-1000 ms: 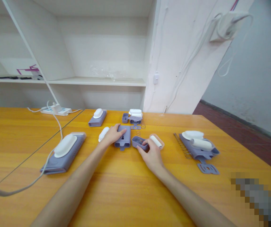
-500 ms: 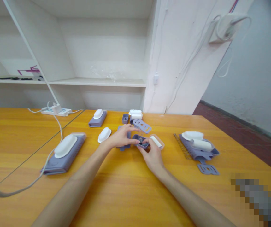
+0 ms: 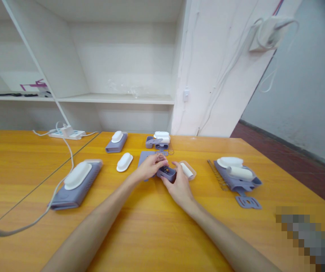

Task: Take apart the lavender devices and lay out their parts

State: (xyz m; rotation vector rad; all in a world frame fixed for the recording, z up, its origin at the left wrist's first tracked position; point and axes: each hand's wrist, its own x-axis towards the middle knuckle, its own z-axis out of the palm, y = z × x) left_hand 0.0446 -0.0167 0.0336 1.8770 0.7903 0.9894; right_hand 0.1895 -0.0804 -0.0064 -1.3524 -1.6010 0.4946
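Cup (image 3: 166,176), small, purple and open-topped, is near the middle of your wooden table (image 3: 151,230), between your hands. Your right hand (image 3: 181,185) has its thumb and fingers clamped on the cup's near and right sides. Your left hand (image 3: 150,166) reaches to its far left rim, fingers bent; you cannot tell whether they pinch anything. Beyond and partly under that hand lies a purple case (image 3: 143,157). Left of it lies a white lid (image 3: 124,162); just beyond your right hand is a white roller (image 3: 186,170).
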